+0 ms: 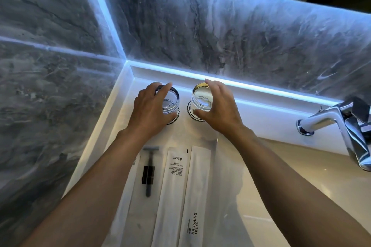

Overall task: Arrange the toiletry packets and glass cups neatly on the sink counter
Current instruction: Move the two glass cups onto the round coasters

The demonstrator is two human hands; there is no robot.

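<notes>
Presently, left hand (149, 109) gripped left glass cup (168, 100), right hand (218, 106) gripped right glass cup (201, 100), each cup on a coaster (193, 114).

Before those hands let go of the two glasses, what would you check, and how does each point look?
1. Left hand grips left glass: ok.
2. Right hand grips right glass: ok.
3. Right glass centred on its coaster: not ok, sits off toward the back.
4. Left glass flat on its coaster: cannot tell, hand hides it.
5. Razor packet and toothbrush packet lie parallel: ok.
</notes>
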